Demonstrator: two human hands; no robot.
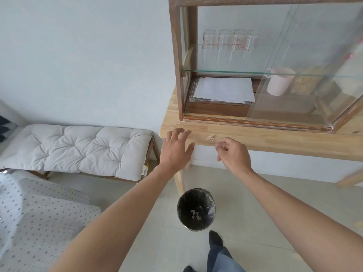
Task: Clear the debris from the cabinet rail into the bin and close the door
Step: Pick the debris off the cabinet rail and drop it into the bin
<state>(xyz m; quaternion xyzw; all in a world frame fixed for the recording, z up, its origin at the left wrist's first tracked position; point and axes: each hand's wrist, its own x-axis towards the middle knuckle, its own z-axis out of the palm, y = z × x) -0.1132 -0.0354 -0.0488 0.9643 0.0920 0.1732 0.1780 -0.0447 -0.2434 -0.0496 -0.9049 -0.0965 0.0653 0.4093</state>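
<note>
A small pile of pale debris (210,137) lies on the wooden table (275,140), just in front of the cabinet rail (245,119). My left hand (176,148) hovers at the table's left corner, fingers spread, holding nothing. My right hand (232,154) is just right of the debris with thumb and forefinger pinched; what they hold, if anything, is too small to see. The sliding glass door (306,71) stands pushed to the right, leaving the cabinet's left half open. On the floor below stands a black-lined bin (196,210) with a few scraps inside.
Inside the cabinet are several measuring glasses (229,41), a stack of papers (224,90) and a pink cup (279,81). A cushioned bench (78,150) stands at the left, dotted fabric (39,213) below it. My foot (215,238) is near the bin.
</note>
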